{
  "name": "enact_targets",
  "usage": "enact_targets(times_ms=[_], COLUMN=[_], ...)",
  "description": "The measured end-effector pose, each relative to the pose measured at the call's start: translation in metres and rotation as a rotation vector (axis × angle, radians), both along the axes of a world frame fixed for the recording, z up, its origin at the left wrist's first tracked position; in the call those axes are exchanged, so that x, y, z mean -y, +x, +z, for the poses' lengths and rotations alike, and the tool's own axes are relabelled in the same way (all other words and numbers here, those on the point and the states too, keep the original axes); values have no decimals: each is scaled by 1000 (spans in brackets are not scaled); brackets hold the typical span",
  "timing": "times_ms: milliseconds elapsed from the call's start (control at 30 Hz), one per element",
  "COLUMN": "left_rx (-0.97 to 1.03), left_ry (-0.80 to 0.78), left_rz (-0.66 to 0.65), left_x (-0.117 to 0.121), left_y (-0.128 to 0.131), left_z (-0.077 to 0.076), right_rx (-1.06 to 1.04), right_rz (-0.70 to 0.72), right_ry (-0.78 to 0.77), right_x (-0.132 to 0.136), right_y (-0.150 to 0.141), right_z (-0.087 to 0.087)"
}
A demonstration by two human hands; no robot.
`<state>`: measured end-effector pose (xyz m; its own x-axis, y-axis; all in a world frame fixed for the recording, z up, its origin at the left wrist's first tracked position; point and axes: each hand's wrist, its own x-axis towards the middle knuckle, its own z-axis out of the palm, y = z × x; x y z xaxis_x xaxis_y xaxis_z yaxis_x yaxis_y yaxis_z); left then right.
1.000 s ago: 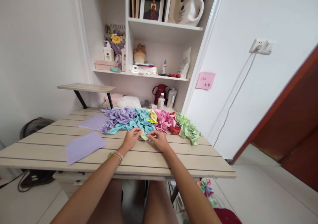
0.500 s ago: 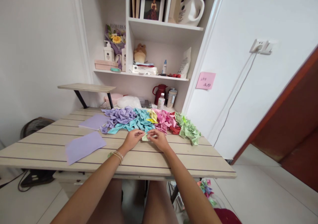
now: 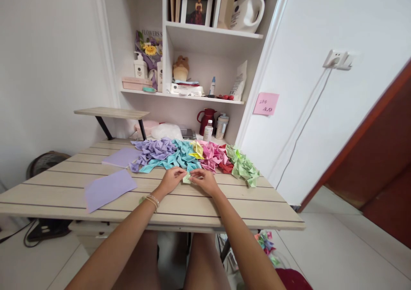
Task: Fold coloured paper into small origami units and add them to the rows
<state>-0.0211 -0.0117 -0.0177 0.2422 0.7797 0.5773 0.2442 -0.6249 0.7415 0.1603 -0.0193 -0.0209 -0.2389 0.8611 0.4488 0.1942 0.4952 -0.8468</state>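
Note:
Between my two hands is a small piece of light green folded paper point(image 3: 186, 178), just above the table. My left hand point(image 3: 172, 180) pinches its left side, with a bracelet on that wrist. The fingers of my right hand point(image 3: 205, 180) close on its right side. Much of the paper is covered by my fingertips. Right behind my hands lies a long heap of folded paper pieces: purple point(image 3: 157, 151), blue point(image 3: 183, 155), yellow point(image 3: 197, 150), pink point(image 3: 214, 155), red point(image 3: 226, 168) and green point(image 3: 245, 170).
Purple paper sheets point(image 3: 111, 190) lie on the table point(image 3: 128, 206) to the left, with more purple paper point(image 3: 120, 158) behind them. A small raised shelf point(image 3: 112, 112) stands at the back left. A white bottle point(image 3: 208, 131) and a red jug point(image 3: 208, 119) stand behind the heap.
Both hands stay in nearly the same place on the green paper. The paper shows slightly further left between the fingertips; nothing has been let go.

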Motion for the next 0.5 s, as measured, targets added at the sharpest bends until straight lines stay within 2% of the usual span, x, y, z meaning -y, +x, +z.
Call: enact_targets(times_ms=[233,500], left_rx=[27,-15], left_ry=[1,-8], left_rz=[42,-53], left_x=[-1,2], left_y=[-2,-1], left_z=[2,2], right_rx=[-38,-55], right_rz=[-16,2], right_ry=[-27,-25], right_x=[-6,-6], right_y=[1,0], right_z=[-5,-5])
